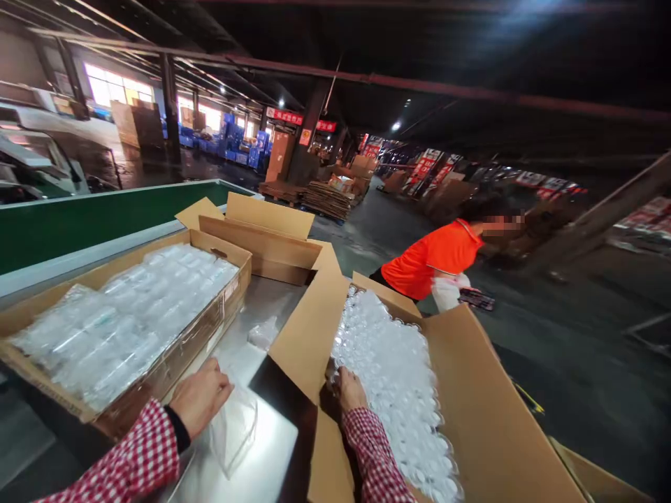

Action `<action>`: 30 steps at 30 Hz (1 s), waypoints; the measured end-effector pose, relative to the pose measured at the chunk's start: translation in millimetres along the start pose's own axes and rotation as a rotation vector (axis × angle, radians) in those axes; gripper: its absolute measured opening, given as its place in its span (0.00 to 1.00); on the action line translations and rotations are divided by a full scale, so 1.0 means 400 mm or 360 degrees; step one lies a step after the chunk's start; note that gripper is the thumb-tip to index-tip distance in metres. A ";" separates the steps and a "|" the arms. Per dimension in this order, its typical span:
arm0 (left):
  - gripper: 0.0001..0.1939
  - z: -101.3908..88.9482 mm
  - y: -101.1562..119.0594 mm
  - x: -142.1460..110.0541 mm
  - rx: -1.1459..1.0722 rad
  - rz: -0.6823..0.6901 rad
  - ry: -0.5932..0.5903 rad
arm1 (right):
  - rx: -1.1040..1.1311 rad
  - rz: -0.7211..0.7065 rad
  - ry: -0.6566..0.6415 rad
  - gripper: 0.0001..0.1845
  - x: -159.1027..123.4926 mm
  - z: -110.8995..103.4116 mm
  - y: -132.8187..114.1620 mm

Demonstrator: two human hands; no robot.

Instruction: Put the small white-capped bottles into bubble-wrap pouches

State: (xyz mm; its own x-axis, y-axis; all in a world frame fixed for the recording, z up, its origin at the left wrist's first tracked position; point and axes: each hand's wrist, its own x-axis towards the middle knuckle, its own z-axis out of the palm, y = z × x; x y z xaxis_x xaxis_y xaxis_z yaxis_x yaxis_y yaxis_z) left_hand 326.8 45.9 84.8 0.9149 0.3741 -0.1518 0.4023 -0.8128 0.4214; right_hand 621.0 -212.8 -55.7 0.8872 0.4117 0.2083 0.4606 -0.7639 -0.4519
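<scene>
My left hand (202, 397) is closed, its fingers pinching a thin clear plastic bag (235, 426) that hangs over the shiny metal tabletop (272, 447). My right hand (350, 390) reaches into an open cardboard carton (472, 391) on the right. Its fingers curl down at the left edge of tightly packed clear round plastic pieces (388, 377); what is between the fingertips is hidden. To the left stands a shallow carton (172, 349) filled with rows of clear wrapped plastic packs (126, 314).
A small crumpled clear plastic piece (263, 333) lies between the cartons. Behind them runs a green conveyor belt (105, 220). A person in an orange shirt (433, 258) bends beyond the right carton. Stacked flat cardboard (325, 201) is farther back.
</scene>
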 end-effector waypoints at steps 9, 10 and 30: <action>0.18 -0.010 -0.034 0.075 -0.0059 -0.0035 -0.0033 | 0.0717 0.0016 0.0276 0.26 -0.081 -0.144 -0.177; 0.17 -0.006 -0.028 0.079 -0.0079 -0.0020 -0.0036 | 0.0940 -0.0049 0.0298 0.25 -0.109 -0.173 -0.228; 0.16 0.044 0.047 -0.039 -0.0777 0.0344 0.0154 | 0.0555 -0.0936 -0.0518 0.15 -0.356 -0.109 -0.539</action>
State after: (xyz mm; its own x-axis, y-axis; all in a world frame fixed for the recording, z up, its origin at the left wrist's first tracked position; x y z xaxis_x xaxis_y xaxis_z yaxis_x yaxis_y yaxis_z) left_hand 320.6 16.8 79.6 0.9585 0.2793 0.0577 0.1213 -0.5824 0.8038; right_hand 396.6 -128.3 50.1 0.4203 0.8701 0.2574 0.7721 -0.1939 -0.6051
